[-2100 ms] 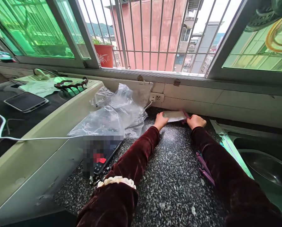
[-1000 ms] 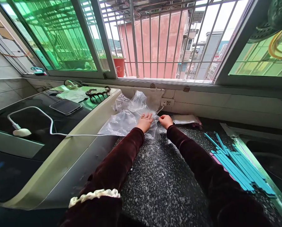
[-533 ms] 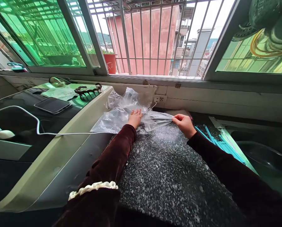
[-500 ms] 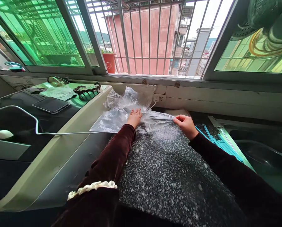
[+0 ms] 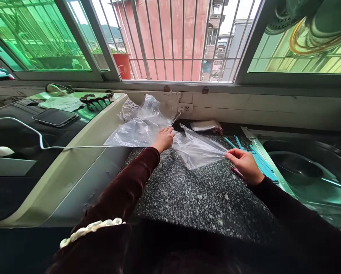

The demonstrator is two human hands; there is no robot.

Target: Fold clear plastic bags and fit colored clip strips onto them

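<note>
While the left hand [image 5: 163, 139] lies with its fingers stretched and loose on the near edge of a crumpled heap of colourless, transparent plastic [image 5: 138, 133], the right hand [image 5: 244, 165] pinches, between thumb and fingers, the gathered corner of a thin, see-through plastic bag [image 5: 199, 150]. If the middle of the dark, white-speckled stone table [image 5: 193, 198] is taken as the centre of a clock, with twelve o'clock at the window, then the left hand is at about eleven, the right hand is between two and three, and the bag is stretched between them, around twelve, narrowing toward the right fingers. Where the bag ends and the heap begins, I cannot tell. Beyond the bag, also at twelve o'clock, a flat, pale packet with a pinkish end [image 5: 204, 125] lies near the wall, and a white wall socket [image 5: 186, 108] is a little to its left. Just beside the right hand, toward half past two, several long, narrow turquoise strips [image 5: 262, 161] lie along the metal rim of a sink [image 5: 284, 185]; they are partly hidden by this hand. Toward ten o'clock, a dark, flat rectangular device [image 5: 55, 117] rests on a cream-edged appliance with a black top [image 5: 64, 163], and a white cable [image 5: 73, 147] crosses this edge toward the heap.
</note>
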